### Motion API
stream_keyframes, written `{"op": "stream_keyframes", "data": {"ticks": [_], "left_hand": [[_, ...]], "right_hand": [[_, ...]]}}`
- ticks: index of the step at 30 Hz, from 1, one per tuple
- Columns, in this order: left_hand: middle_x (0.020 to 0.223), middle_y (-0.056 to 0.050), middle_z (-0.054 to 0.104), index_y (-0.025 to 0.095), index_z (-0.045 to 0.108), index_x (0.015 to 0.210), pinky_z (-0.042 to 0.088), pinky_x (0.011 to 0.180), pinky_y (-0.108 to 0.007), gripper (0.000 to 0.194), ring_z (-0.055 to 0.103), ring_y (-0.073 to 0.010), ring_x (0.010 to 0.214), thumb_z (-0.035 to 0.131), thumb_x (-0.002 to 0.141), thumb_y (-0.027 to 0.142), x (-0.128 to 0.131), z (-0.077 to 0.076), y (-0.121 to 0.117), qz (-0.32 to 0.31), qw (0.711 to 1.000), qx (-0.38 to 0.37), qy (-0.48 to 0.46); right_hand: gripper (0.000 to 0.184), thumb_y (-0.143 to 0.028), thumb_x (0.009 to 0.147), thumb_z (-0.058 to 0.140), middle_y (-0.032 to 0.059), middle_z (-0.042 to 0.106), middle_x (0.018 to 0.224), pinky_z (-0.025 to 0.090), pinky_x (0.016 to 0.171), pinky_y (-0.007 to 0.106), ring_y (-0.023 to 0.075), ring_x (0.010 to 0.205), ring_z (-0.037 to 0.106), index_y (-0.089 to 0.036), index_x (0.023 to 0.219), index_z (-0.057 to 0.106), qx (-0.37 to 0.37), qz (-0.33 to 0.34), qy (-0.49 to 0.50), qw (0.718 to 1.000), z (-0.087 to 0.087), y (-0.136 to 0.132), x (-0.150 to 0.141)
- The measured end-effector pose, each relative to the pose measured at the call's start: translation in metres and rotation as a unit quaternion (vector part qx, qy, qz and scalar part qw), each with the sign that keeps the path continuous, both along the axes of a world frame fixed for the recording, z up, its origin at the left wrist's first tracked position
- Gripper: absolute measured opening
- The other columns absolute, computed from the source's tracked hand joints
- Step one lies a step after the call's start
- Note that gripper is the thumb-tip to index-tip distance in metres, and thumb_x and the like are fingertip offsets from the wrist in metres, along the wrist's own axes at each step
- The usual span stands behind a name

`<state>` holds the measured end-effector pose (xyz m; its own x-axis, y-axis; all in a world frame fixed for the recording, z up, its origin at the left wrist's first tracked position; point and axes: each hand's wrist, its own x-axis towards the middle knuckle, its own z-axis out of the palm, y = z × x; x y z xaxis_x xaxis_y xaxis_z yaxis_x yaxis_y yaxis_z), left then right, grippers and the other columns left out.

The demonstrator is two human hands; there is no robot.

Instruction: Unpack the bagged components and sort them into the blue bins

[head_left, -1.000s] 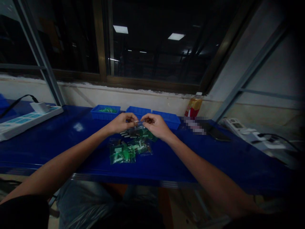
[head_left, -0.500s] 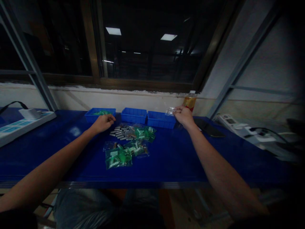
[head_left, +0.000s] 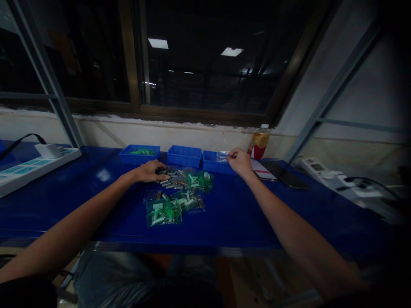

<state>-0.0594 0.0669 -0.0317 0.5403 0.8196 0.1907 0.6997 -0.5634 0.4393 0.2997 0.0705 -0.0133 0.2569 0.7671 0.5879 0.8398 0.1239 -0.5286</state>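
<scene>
My left hand (head_left: 150,171) rests on the blue table with its fingers curled over the left end of a pile of small metal parts (head_left: 173,179). My right hand (head_left: 238,161) is closed in a pinch on a small clear plastic bag (head_left: 222,156), held over the right blue bin (head_left: 214,162). Several clear bags of green parts (head_left: 167,209) lie in front of the metal pile, and more green bags (head_left: 198,179) sit to its right.
Three blue bins stand along the wall: the left bin (head_left: 139,154) holds green parts, then the middle bin (head_left: 184,155). A can (head_left: 258,145), papers and a dark phone (head_left: 289,177) lie right. Power strips lie at far left (head_left: 28,167) and far right (head_left: 334,177).
My hands were together over the pile holding a bag. They parted: the right carried the clear bag out to the right bin, and the left went out left, then came to the metal parts.
</scene>
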Motion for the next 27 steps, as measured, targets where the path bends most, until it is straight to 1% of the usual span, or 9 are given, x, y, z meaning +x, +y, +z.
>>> {"op": "stream_keyframes", "data": {"ticks": [3,8,11,17,21,27], "left_hand": [[0.099,-0.009,0.061,0.016,0.062,0.098,0.04,0.078,-0.027,0.045,0.055,-0.0213,0.09,0.058,0.068,0.05,-0.0006,0.0021,-0.0009,-0.013,1.0,0.001,0.011],[0.082,-0.005,0.063,0.015,0.057,0.097,0.042,0.066,-0.023,0.032,0.058,-0.0165,0.074,0.052,0.073,0.036,-0.0003,0.0035,-0.0015,-0.021,1.0,-0.013,-0.003],[0.074,-0.003,0.062,0.015,0.055,0.096,0.042,0.061,-0.021,0.028,0.058,-0.0146,0.068,0.049,0.075,0.031,-0.001,0.0029,0.0,-0.021,1.0,-0.018,-0.01],[0.077,-0.004,0.062,0.013,0.056,0.097,0.042,0.061,-0.022,0.028,0.058,-0.014,0.067,0.046,0.075,0.028,-0.0026,0.002,0.0045,-0.005,0.999,0.02,0.026],[0.078,-0.005,0.062,0.012,0.056,0.099,0.042,0.062,-0.022,0.029,0.058,-0.0141,0.068,0.046,0.076,0.028,-0.0021,0.0011,0.005,-0.003,0.998,0.042,0.035],[0.073,-0.003,0.061,0.013,0.056,0.097,0.042,0.059,-0.021,0.026,0.057,-0.0132,0.064,0.046,0.076,0.025,0.001,0.0001,0.0018,-0.021,0.999,0.038,0.019]], "right_hand": [[0.009,-0.021,0.062,0.058,0.0026,0.061,0.064,0.041,0.06,0.027,0.0172,0.064,0.058,-0.02,0.061,0.048,0.009,0.003,-0.008,1.0,-0.0031,0.0017,-0.0011],[0.01,-0.023,0.064,0.058,0.0019,0.06,0.063,0.041,0.059,0.026,0.0167,0.062,0.057,-0.02,0.062,0.049,0.034,0.002,-0.008,0.999,-0.003,0.0015,-0.0013],[0.01,-0.023,0.064,0.058,0.0018,0.06,0.064,0.042,0.061,0.027,0.0168,0.063,0.057,-0.02,0.062,0.049,0.044,0.005,-0.005,0.999,-0.0025,0.0009,-0.0018],[0.01,-0.022,0.063,0.057,0.001,0.059,0.063,0.042,0.062,0.028,0.0182,0.065,0.058,-0.02,0.06,0.048,0.063,0.005,-0.003,0.998,-0.0013,0.0003,-0.0029],[0.01,-0.023,0.063,0.057,0.0007,0.058,0.062,0.042,0.064,0.028,0.0178,0.065,0.058,-0.02,0.061,0.048,0.073,0.017,0.008,0.997,-0.0021,0.0016,-0.0024],[0.01,-0.026,0.065,0.055,0.0005,0.058,0.064,0.043,0.065,0.028,0.0172,0.064,0.057,-0.02,0.063,0.047,0.057,0.036,-0.002,0.998,-0.0029,0.0025,-0.001]]}}
